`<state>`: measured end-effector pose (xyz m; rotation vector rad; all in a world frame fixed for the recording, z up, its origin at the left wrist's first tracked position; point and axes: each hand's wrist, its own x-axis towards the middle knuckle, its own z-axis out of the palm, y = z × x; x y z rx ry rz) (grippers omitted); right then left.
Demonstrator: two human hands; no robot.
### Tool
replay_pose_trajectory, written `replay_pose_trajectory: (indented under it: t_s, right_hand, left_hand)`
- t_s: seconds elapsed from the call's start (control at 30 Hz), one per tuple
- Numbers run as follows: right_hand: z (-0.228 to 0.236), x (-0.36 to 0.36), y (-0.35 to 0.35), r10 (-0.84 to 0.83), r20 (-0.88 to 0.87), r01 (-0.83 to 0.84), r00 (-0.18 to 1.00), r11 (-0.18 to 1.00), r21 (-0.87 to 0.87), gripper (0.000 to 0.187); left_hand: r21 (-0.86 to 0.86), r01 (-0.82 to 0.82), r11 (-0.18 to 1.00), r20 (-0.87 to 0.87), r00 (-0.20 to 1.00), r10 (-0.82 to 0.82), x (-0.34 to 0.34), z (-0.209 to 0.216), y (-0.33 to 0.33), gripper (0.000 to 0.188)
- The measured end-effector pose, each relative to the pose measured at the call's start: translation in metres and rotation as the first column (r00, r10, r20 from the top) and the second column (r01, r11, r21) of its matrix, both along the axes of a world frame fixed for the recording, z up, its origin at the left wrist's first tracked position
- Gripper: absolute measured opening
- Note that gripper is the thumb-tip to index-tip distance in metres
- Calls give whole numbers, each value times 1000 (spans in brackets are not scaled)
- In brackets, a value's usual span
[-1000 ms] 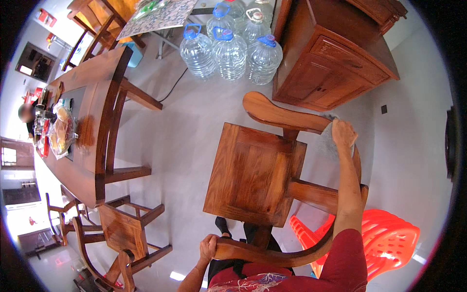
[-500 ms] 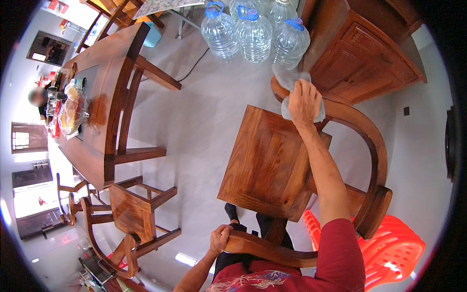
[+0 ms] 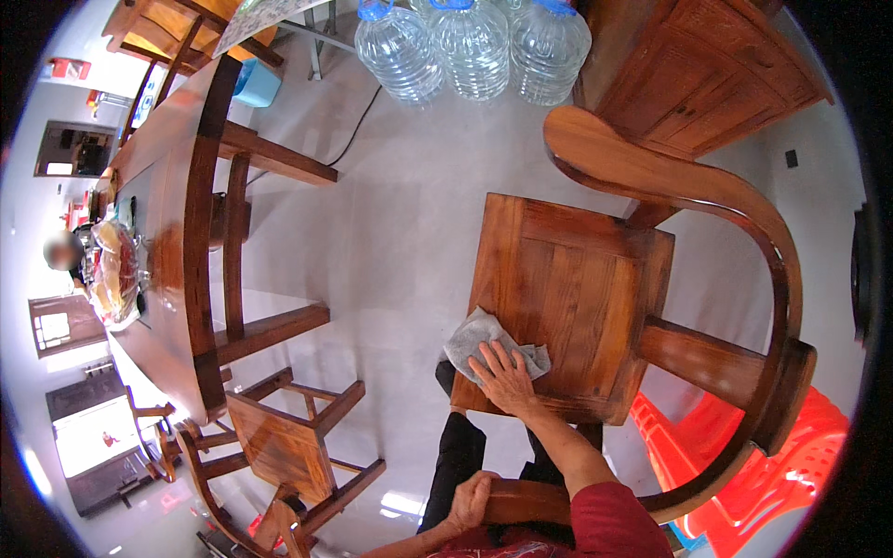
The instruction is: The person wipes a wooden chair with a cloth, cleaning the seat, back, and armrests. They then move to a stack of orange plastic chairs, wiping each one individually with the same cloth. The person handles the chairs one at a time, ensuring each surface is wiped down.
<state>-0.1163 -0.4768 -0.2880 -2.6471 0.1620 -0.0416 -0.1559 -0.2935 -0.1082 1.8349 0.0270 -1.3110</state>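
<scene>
A brown wooden armchair (image 3: 577,288) with a square panelled seat and a curved rail stands before me. On the near left part of its seat lies a grey cloth (image 3: 484,344), partly bunched. My right hand (image 3: 505,379) rests flat on this cloth, fingers spread and pressing it to the wood. At the lower edge, my left hand (image 3: 472,502) is closed round the end of the chair's near armrest (image 3: 528,502). The far armrest (image 3: 595,149) has no hand on it.
Left stands a long wooden table (image 3: 177,251) bearing bagged goods, with a second wooden chair (image 3: 279,442) nearby. Large clear bottles (image 3: 470,56) and a wooden cabinet (image 3: 707,74) are at the back. Red plastic stools (image 3: 791,456) stand right. A person (image 3: 63,251) is far left.
My right hand has brought the cloth from the far armrest down to the seat's near left part, its fingers now spread. My left hand still holds the near armrest. The view has shifted.
</scene>
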Motion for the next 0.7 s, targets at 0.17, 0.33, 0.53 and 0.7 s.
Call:
replay_pose_trajectory:
  t_s: [0.17, 0.33, 0.53, 0.7]
  right_hand:
    - [-19, 77, -37, 1, -34, -1, 999, 1000, -15, 46]
    - [-15, 164, -117, -245, -103, 230, 964, 963, -139, 39]
    - [-30, 210, -160, -484, -215, 456, 848, 874, -169, 39]
    - [-37, 198, -95, -128, -132, 95, 983, 968, -232, 15]
  left_hand:
    - [-130, 148, 980, -209, 963, -173, 10, -12, 12, 36]
    - [-186, 311, 932, -168, 925, -342, 42, -13, 5, 30]
    - [111, 255, 960, -68, 966, -249, 68, -54, 35, 23]
    - [131, 182, 975, 33, 982, -187, 78, -83, 67, 22]
